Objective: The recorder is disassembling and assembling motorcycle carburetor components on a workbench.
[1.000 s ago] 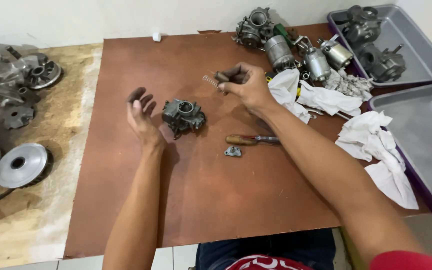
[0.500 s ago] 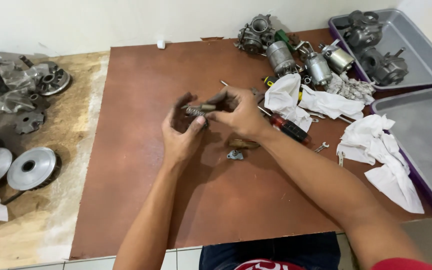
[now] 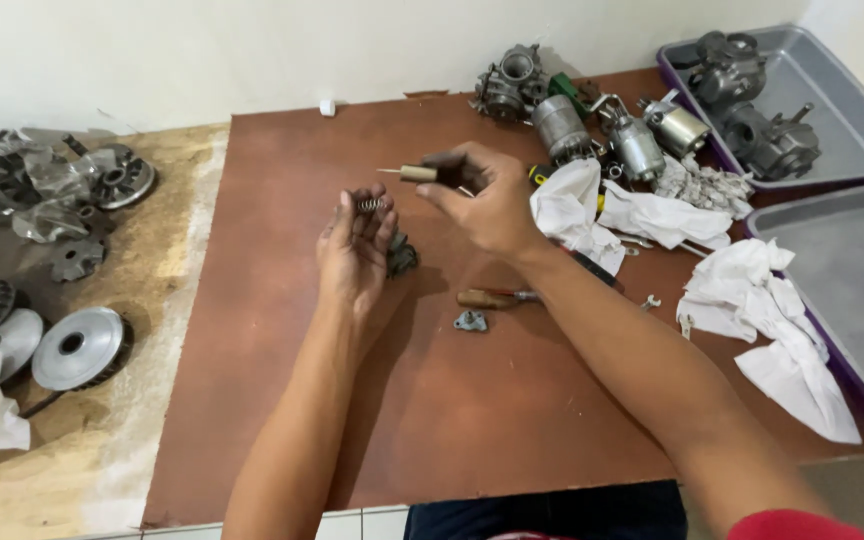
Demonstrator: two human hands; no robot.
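In the head view, the left hand is raised over a brown board, palm turned up, its fingers curled loosely together around a small coil spring that rests at the fingertips. Just behind and below that hand, a dark metal carburetor body lies on the board, partly hidden by the fingers, and whether the hand touches it cannot be told. The right hand hovers near the left, a little higher and toward the far side, clamped on a tool with a wooden handle; a thin metal tip pokes out leftward from the handle. On the board below the right forearm lies a second wooden-handled screwdriver, and just beside it a small grey metal plate. White rags are heaped to the right of the hands, with another crumpled rag near the board's right edge. At the far edge stand several grey engine parts, a carburetor among them. Two grey metal trays sit at the right; the farther one holds more dark parts. To the left, on a rough wooden surface, lie round pulley discs and other castings.
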